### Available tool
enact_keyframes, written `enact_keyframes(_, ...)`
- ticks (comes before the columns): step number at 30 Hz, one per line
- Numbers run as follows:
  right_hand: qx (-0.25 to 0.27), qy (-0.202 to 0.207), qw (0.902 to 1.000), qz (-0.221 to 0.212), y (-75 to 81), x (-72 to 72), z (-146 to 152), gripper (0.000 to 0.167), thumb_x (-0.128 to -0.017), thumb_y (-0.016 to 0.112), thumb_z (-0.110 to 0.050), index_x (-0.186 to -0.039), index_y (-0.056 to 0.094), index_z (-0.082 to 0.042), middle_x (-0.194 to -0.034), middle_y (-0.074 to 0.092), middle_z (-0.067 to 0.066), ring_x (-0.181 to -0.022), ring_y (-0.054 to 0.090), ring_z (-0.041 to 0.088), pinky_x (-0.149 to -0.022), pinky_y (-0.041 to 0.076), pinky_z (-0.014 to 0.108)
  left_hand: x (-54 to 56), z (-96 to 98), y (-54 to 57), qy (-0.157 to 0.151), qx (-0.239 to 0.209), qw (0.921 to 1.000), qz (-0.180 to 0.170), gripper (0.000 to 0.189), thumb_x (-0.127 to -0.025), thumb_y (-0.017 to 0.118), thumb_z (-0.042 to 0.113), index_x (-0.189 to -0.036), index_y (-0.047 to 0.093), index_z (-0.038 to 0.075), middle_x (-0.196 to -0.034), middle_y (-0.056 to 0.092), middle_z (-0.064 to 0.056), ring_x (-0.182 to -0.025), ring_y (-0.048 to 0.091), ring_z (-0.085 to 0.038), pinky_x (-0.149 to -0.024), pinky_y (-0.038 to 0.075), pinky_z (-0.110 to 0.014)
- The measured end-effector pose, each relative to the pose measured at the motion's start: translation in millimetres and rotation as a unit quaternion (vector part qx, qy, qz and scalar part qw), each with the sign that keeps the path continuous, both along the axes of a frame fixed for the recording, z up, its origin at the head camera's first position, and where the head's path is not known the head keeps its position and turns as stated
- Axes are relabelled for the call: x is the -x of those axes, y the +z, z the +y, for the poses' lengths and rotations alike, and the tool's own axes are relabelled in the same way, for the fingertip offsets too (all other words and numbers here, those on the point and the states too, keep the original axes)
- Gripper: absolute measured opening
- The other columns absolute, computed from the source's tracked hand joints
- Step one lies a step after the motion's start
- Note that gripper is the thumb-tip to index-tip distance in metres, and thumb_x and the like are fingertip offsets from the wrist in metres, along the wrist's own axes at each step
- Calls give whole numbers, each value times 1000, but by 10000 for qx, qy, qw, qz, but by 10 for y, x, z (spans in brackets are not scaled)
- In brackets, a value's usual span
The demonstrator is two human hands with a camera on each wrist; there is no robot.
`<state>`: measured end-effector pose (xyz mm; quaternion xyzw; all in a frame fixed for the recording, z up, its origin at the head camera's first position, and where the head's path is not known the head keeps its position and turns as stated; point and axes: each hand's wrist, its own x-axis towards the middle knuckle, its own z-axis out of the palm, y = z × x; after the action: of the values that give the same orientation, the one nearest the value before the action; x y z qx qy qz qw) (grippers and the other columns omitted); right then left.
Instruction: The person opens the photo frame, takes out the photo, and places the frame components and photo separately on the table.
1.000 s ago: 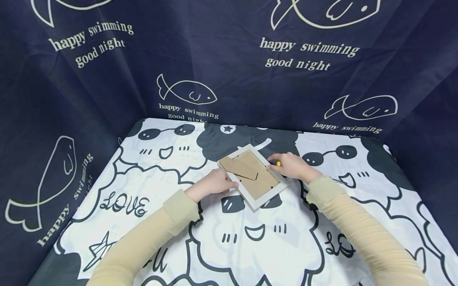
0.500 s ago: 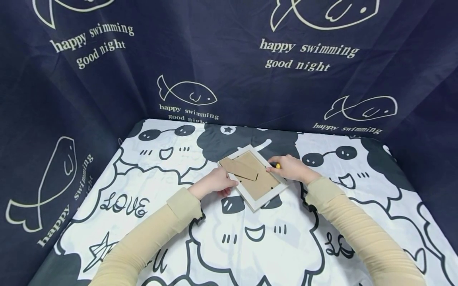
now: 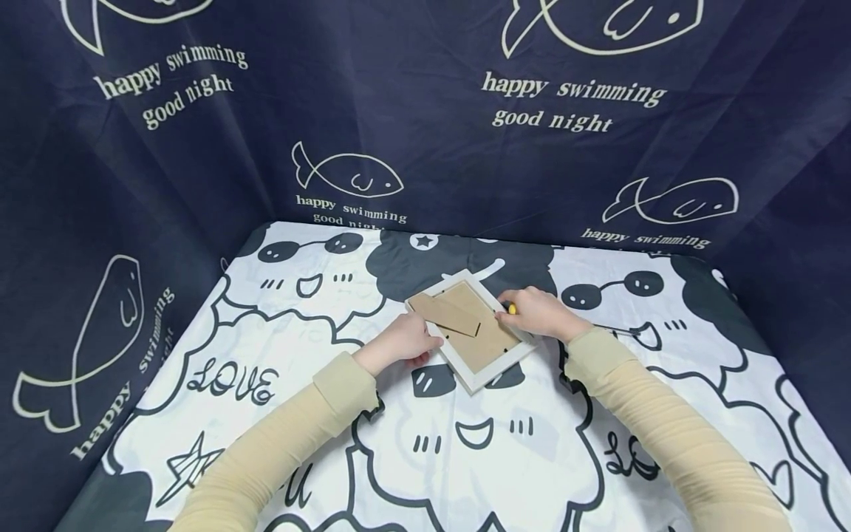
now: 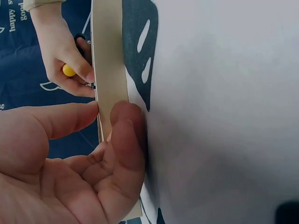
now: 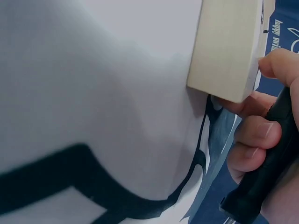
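In the head view, a white frame lies face down on the patterned cloth, one corner towards the person. Its brown back shows, with a flap slanting across it and small black tabs along the inner edges. The left hand is at the frame's left side, thumb on the rim and fingers bent below it. The right hand is at the opposite side, thumb and forefinger a little apart at the rim. That hand also holds a screwdriver: its yellow end pokes out near the thumb, and its thin shaft shows past the right cuff. Both sleeves are pale yellow. A dark blue curtain printed with fish and lettering stands behind the cloth.

In the left wrist view, the frame's pale side runs upright through the picture. The left hand grips it, thumb at the back edge and bent fingers against the side; whether any fingertip reaches underneath cannot be told. Beyond, the right hand shows with the yellow end between its fingers.

In the right wrist view, the right hand's fingers curl round the black handle, and a bit of metal shaft shows at its lower end. One fingertip touches the frame's edge near a corner, and another finger lies just below that corner.
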<state>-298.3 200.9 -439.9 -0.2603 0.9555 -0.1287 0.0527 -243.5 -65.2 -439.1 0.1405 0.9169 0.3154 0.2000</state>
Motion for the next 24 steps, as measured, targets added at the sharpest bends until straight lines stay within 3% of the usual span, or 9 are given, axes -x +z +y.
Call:
enact_keyframes(6, 70, 63, 9999, 133, 2, -22, 0, 37, -86, 61, -28, -109, 64, 0, -68, 61, 1, -59, 53, 13, -56, 47, 36, -1, 8, 22, -46, 211, 9996, 154, 46, -93, 57, 28, -57, 67, 0, -41, 53, -1, -34, 45, -9, -39, 32, -19)
enact_keyframes(10, 42, -101, 9999, 48, 26, -56, -14, 38, -85, 62, -29, -110, 65, 1, -69, 62, 2, -58, 54, 13, -56, 47, 35, 9, 12, 54, -52, 251, 9995, 173, 47, -93, 57, 29, -56, 65, 0, -36, 44, 5, -33, 39, -7, -39, 30, -20)
enact_keyframes(20, 176, -513, 9979, 348, 77, -197, -41, 35, -83, 65, -29, -103, 67, -1, -79, 68, 7, -62, 58, 16, -60, 50, 39, 69, 3, 74, -93, 256, 9994, 215, 50, -92, 56, 35, -54, 63, 2, -36, 44, 5, -34, 38, -8, -40, 30, -21)
enact_keyframes(24, 321, -676, 9961, 472, 83, -266, -66, 34, -82, 65, -28, -101, 68, 1, -73, 67, 6, -58, 56, 15, -58, 50, 38, 92, 10, 85, 5, 349, 9990, 273, 50, -92, 57, 34, -53, 63, 3, -36, 44, 5, -34, 39, -9, -40, 31, -21)
